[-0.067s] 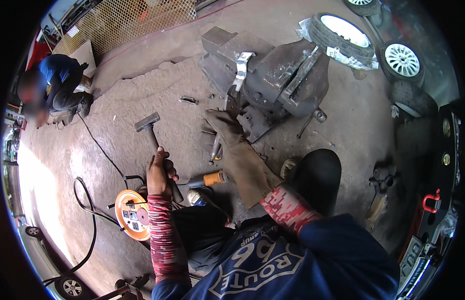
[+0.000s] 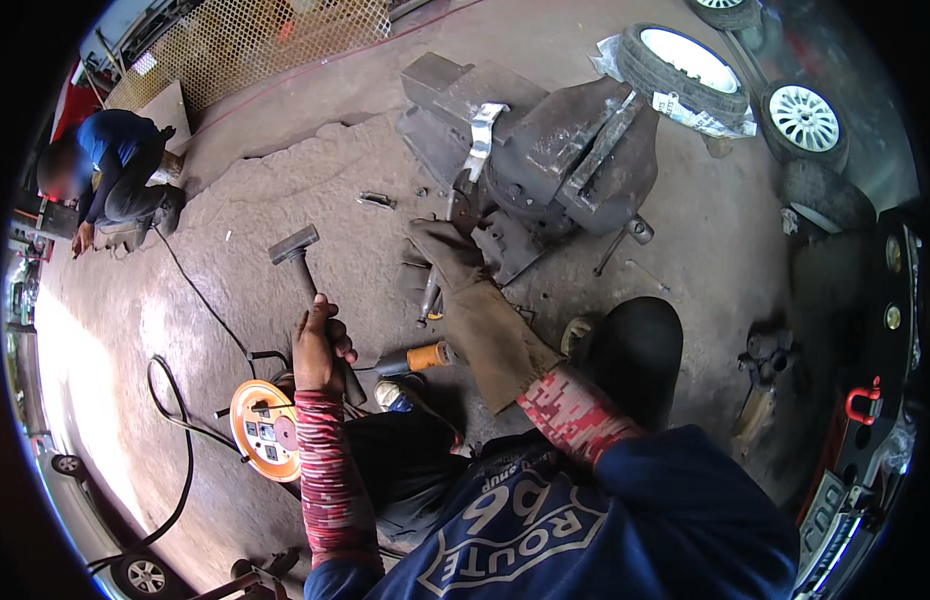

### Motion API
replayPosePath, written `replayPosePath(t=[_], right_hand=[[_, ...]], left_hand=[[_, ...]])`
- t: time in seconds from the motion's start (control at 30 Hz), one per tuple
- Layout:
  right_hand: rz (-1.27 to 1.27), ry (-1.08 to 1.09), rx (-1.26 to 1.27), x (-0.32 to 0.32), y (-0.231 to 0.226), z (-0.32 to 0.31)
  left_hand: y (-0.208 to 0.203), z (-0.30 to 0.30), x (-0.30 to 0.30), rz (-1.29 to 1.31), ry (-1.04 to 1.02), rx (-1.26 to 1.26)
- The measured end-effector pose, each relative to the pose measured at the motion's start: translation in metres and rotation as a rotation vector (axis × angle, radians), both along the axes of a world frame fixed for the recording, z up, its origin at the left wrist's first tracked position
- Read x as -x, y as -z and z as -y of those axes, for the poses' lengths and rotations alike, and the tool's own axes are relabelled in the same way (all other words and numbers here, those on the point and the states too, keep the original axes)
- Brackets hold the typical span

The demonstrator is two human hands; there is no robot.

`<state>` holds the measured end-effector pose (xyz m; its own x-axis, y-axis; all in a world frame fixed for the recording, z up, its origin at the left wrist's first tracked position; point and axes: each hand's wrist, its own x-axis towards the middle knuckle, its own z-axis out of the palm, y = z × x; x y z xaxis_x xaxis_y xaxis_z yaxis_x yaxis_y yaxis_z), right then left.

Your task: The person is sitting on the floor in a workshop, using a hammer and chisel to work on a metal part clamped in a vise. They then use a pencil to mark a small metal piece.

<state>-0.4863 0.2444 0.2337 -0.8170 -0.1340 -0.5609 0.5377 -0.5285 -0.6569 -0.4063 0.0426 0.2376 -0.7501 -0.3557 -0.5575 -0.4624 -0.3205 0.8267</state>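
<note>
My left hand (image 2: 322, 345), bare, is wrapped round the handle of a hammer (image 2: 294, 244), its steel head raised over the floor. A leather work glove covers my right hand (image 2: 447, 258), which is closed round locking pliers (image 2: 461, 208); one handle end pokes out below the glove. At the jaws of the pliers a bent, shiny metal strip (image 2: 482, 140) lies against the side of a large dark bench vise (image 2: 545, 140). The glove hides most of the pliers' grip. The hammer is apart from the strip and the vise.
An angle grinder (image 2: 425, 357) with an orange body lies by my foot, next to an orange cable reel (image 2: 248, 408). A black cable (image 2: 188, 460) loops over the floor. Tyres (image 2: 685, 80) lie at the far right. Another person (image 2: 130, 150) crouches at the far left.
My two hands, the hammer and the pliers hold nearly the same place. At the far left the other person's head and arm have shifted slightly.
</note>
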Motion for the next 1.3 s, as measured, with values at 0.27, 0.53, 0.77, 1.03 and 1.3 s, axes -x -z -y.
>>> replayPosePath(t=[0.27, 0.53, 0.77, 1.03, 1.3], right_hand=[[0.023, 0.04, 0.017, 0.058, 0.08, 0.037], [0.034, 0.07, 0.029, 0.079, 0.109, 0.032], [0.013, 0.067, 0.009, 0.09, 0.13, 0.028], [-0.077, 0.056, -0.027, 0.093, 0.145, 0.011], [-0.397, -0.001, -0.473, 0.033, 0.185, -0.013]], left_hand=[[-0.001, -0.007, 0.003, -0.013, 0.058, 0.033], [0.0, -0.015, 0.013, -0.008, 0.059, 0.053], [0.003, -0.018, 0.021, 0.021, 0.067, 0.063], [0.0, -0.026, 0.025, 0.03, 0.085, 0.063], [-0.004, -0.028, 0.026, 0.016, 0.075, 0.079]])
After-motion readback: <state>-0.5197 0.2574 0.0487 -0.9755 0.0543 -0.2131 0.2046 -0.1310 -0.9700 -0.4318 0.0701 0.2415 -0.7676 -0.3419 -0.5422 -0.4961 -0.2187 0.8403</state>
